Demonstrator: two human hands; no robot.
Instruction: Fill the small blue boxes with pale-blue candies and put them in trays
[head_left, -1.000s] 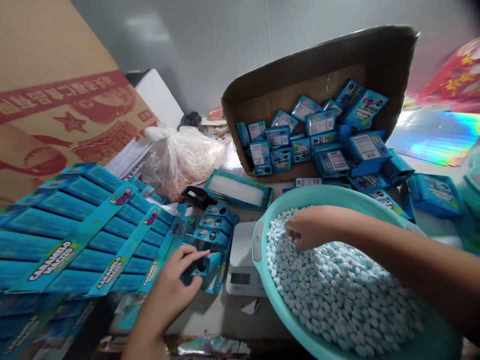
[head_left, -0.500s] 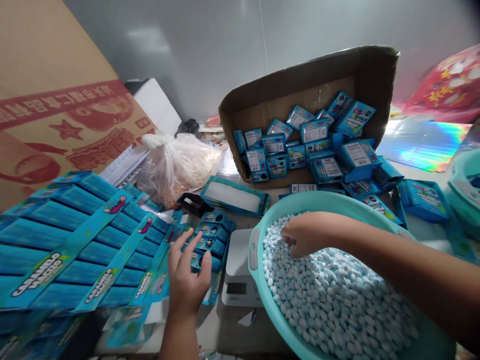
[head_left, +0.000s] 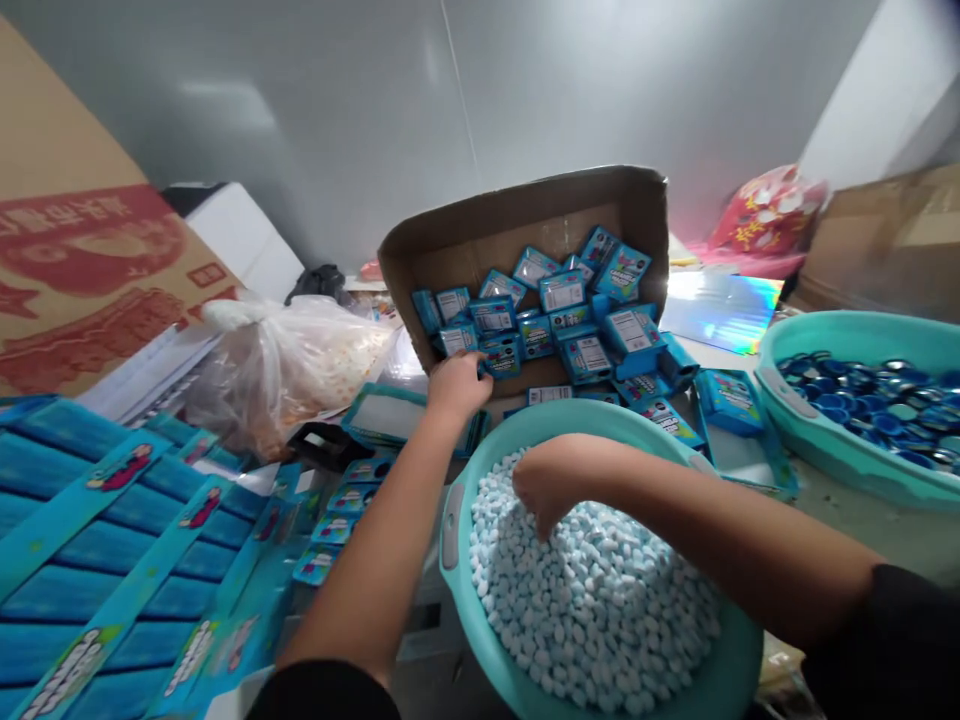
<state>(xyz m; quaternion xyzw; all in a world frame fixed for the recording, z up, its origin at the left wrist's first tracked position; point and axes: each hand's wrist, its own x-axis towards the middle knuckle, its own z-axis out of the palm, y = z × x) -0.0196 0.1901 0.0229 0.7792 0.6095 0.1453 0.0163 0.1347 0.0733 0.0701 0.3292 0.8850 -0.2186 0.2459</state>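
My left hand [head_left: 457,387] reaches to the front left edge of an open cardboard box [head_left: 405,232]. Its fingertips touch or lie against the small blue candy boxes [head_left: 501,356] there; what they grip, if anything, is hidden. My right hand [head_left: 546,482] dips into pale blue and white candies [head_left: 592,600], with its fingers closed and pointing down, their tips partly hidden. A large turquoise basin [head_left: 480,590] holds these candies. A scale [head_left: 431,620] sits left of the basin, partly behind my left forearm.
Stacked blue cartons [head_left: 90,540] fill the left side. Near them are a tied plastic bag [head_left: 277,360] and a row of small packs [head_left: 337,528]. Another turquoise basin [head_left: 892,345] at the right holds dark blue, shiny pieces. A large printed carton [head_left: 82,250] stands far left.
The view has swung right. My left hand has moved from above the row of small packs up to the cardboard box. My right hand remains in the candies.
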